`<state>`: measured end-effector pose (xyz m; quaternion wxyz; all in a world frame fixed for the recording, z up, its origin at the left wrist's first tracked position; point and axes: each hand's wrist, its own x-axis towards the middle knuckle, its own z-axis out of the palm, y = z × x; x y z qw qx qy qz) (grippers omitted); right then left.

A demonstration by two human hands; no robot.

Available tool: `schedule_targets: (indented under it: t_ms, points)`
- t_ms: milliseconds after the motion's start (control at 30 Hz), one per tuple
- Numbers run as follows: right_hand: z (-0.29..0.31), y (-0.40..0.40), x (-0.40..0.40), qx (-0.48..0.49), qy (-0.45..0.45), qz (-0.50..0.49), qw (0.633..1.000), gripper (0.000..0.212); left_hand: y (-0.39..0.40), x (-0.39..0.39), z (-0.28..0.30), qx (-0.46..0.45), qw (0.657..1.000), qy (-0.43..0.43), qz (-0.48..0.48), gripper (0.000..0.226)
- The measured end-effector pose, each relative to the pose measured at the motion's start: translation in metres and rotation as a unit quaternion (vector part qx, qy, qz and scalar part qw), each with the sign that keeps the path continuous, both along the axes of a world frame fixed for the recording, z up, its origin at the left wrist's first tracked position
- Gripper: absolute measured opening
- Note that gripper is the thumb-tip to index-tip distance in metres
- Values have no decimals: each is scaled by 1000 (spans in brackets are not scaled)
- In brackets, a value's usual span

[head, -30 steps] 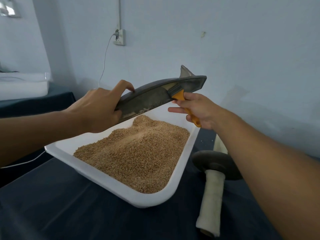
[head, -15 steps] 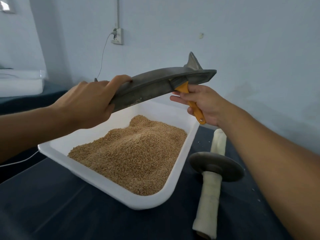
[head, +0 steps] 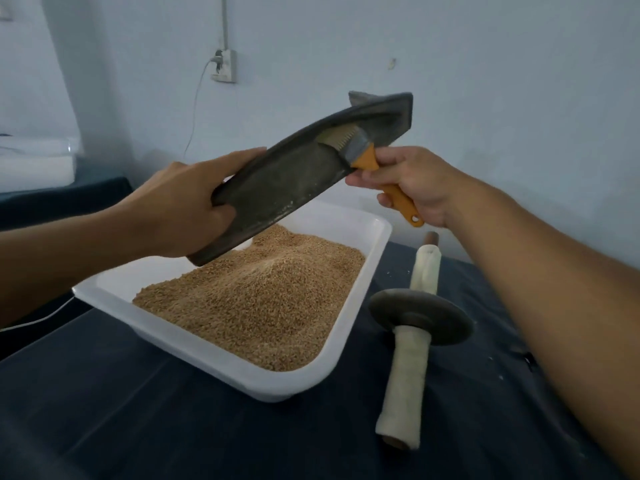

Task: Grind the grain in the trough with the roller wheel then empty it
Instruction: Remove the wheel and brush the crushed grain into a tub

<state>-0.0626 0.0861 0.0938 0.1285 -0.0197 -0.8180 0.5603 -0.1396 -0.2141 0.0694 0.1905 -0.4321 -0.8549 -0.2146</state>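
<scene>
Head view: mid-frame, the dark trough (head: 304, 174) hangs tilted over the white tray (head: 356, 306), its long axis falling from upper right to lower left, low end just above the grain (head: 256, 303) heap. The left hand (head: 180, 216) grips that lower end, fingers curled round the rim. The right hand (head: 415, 181) pinches the orange-handled brush (head: 360, 154), bristles lying in the raised end, so sweeping runs downhill. The roller wheel (head: 420, 320) lies untouched at lower right

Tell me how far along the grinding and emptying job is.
Grinding looks done: the roller wheel lies on the table. In hand: the left hand tilts the trough over the white tray while the right hand brushes it out with the orange-handled brush. Left: clearing residue.
</scene>
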Motion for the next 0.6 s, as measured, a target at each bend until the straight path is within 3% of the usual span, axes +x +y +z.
schedule_targets:
  t_ms: [67, 200, 433, 600]
  points:
    - [17, 3, 15, 37, -6, -4, 999, 27, 4, 14, 9, 23, 999, -35, -15, 83]
    - [62, 12, 57, 134, -36, -34, 990, 22, 21, 45, 28, 109, 972, -197, -67, 78]
    - [97, 51, 145, 185, -134, -164, 960, 20, 97, 132, 34, 144, 857, -450, -206, 55]
    - [86, 97, 194, 119, -216, -252, 936, 27, 161, 193, 27, 144, 775, -562, -251, 25]
